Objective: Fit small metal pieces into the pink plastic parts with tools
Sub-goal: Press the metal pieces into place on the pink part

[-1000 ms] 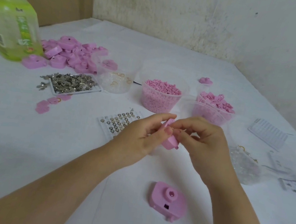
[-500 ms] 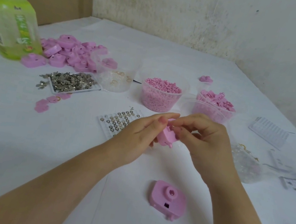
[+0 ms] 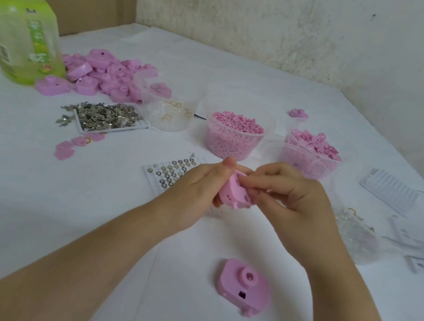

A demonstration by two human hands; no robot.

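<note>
My left hand (image 3: 201, 183) grips a pink plastic part (image 3: 232, 192) above the white table, tilted on edge. My right hand (image 3: 291, 198) pinches at the part's upper edge with thumb and forefinger; what lies between the fingertips is hidden. A second pink part (image 3: 244, 284) lies flat near me, with a round boss and a small square hole. A white tray of small metal pieces (image 3: 109, 117) sits at the left. A white strip of round metal pieces (image 3: 170, 173) lies just left of my left hand.
A pile of pink parts (image 3: 104, 76) and a green bottle (image 3: 22, 38) stand at the far left. Clear tubs hold rings (image 3: 169, 114), pink pellets (image 3: 232, 136) and pink clips (image 3: 312, 151). A white ribbed block (image 3: 389, 192) and clear bags (image 3: 360, 236) lie right.
The pink part has been turned in my hands, from pointing down-right to standing more on edge. Both hands stay at the same spot above the table.
</note>
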